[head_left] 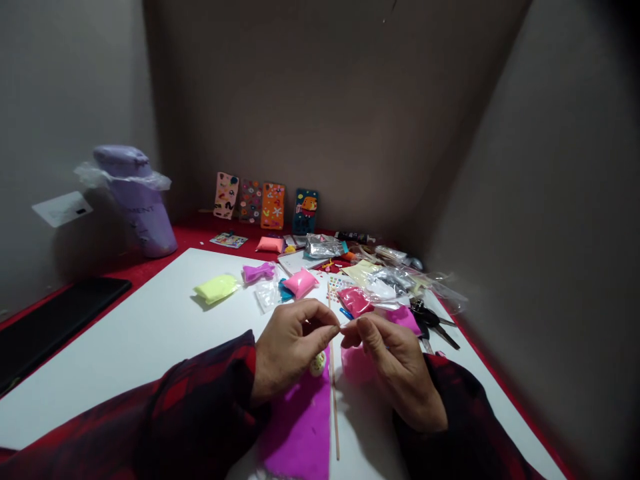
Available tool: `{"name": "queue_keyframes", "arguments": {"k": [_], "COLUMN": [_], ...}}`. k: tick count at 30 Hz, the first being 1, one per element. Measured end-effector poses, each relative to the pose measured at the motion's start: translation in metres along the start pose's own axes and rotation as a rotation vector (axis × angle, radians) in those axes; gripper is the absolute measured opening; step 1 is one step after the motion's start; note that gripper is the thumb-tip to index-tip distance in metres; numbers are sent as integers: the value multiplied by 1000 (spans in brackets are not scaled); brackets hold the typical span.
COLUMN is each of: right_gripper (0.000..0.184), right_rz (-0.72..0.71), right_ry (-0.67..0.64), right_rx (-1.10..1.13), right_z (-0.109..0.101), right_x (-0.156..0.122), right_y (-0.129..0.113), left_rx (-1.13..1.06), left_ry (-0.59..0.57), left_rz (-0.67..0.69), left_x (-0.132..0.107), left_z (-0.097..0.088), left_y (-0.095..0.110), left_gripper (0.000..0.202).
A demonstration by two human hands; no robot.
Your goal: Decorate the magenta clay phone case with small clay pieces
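My left hand [295,343] and my right hand [387,363] meet over the middle of the white board, each with thumb and forefinger pinched. A tiny pale speck shows between the two sets of fingertips, too small to name. Below my left hand lies a flat magenta sheet [303,443], partly covered by the hand and sleeve. A small round pale piece with greenish spots [318,363] rests on it. Along the sheet's right edge runs a thin wooden stick [335,407]. Something bright pink [356,365] lies beside my right hand, which partly hides it.
Clay packets, among them a yellow packet [217,289] and a pink packet [301,283], lie ahead. Scissors [435,320] and plastic bags [390,283] crowd the right. Several decorated phone cases [273,205] lean on the back wall; a purple tumbler [143,207] stands left.
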State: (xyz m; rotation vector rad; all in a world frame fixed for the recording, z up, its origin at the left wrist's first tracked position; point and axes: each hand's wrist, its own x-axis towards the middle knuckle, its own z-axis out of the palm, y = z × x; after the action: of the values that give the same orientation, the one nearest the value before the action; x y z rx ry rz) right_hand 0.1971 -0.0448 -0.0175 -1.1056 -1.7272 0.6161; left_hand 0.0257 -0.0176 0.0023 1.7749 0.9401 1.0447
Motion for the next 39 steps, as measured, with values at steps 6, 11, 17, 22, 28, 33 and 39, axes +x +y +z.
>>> {"name": "queue_keyframes", "arguments": {"k": [6, 11, 17, 22, 28, 33, 39], "right_gripper": [12, 9, 11, 11, 12, 15, 15], "right_rz": [-18, -68, -57, -68, -81, -77, -77], "right_ry": [11, 24, 27, 11, -6, -4, -9], "right_rx": [-60, -78, -70, -94, -108, -123, -117], "right_z": [2, 3, 3, 3, 3, 3, 3], "right_x": [-1, -1, -1, -1, -1, -1, -2], "right_y": [-3, -3, -2, -3, -5, -6, -6], "left_rx": [-42, -46, -76, -104, -48, -77, -263], "left_ry": [-14, -19, 9, -14, -37, -16, 57], "left_rz": [-74, -52, -78, -54, -23, -40, -132], "left_x": [0, 0, 1, 0, 0, 0, 2], "left_z": [1, -1, -3, -2, -2, -3, -4], "left_y": [-1, -1, 1, 0, 0, 0, 2], "left_gripper": [10, 10, 10, 13, 13, 14, 21]}}
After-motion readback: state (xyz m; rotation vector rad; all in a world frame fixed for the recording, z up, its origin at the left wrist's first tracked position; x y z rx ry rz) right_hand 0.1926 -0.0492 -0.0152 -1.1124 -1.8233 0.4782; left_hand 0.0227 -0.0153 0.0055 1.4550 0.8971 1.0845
